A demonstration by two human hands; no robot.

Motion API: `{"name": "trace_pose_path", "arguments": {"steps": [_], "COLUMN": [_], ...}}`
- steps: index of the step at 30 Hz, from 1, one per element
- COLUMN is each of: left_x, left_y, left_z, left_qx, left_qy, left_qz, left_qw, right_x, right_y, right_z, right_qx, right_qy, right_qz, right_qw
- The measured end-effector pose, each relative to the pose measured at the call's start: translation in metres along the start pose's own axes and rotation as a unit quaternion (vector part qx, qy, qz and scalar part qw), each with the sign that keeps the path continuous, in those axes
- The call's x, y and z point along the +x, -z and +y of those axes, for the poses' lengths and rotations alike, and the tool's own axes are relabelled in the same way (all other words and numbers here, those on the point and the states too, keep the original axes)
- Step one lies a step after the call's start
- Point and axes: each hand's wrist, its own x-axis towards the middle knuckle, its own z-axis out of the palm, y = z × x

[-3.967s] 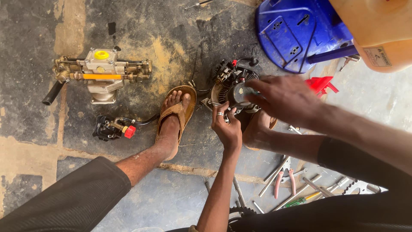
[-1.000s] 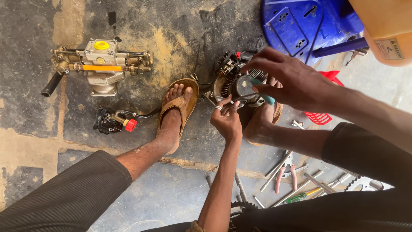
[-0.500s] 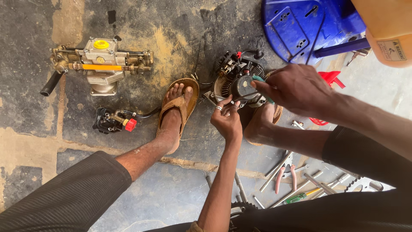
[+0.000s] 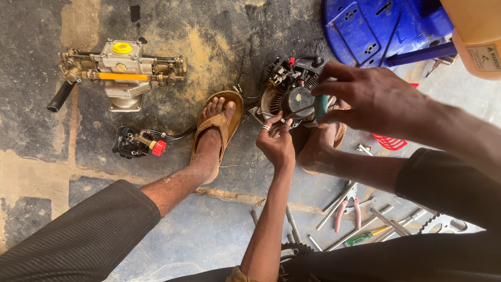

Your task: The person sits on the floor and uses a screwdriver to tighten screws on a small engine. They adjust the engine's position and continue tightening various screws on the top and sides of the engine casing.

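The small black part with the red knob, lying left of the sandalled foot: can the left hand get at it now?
Probably not at once. The left hand grips the small black engine, and the sandalled foot lies between it and the black part with the red knob.

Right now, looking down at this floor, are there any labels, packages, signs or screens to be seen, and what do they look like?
Label: top right corner, stuck on the side of a yellow-orange plastic container; a small pale rectangle with dark print and a dark warning-style mark, partly cut off by the picture's edge.
No packages, signs or screens show anywhere else.
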Motion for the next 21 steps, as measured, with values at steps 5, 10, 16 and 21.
{"name": "trace_pose_path", "arguments": {"steps": [5,10,16,21], "left_x": [-0.005,-0.005,-0.005,-0.007], "left_y": [-0.002,-0.002,-0.002,-0.003], "left_z": [-0.001,0.000,0.001,0.001], "left_qx": [0.028,0.004,0.014,0.014], "left_qy": [-0.031,-0.024,-0.034,-0.054], "left_qz": [-0.005,-0.007,-0.006,-0.012], "left_qw": [0.999,1.000,0.999,0.998], "right_x": [0.001,-0.001,0.003,0.003], "right_y": [-0.012,-0.006,-0.016,-0.024], "right_z": [-0.015,0.009,0.005,0.003], "right_qx": [0.119,0.196,0.057,0.099], "right_qy": [-0.131,0.143,0.027,-0.128], "right_qz": [0.005,0.119,0.029,0.016], "right_qw": [0.984,0.963,0.998,0.987]}}
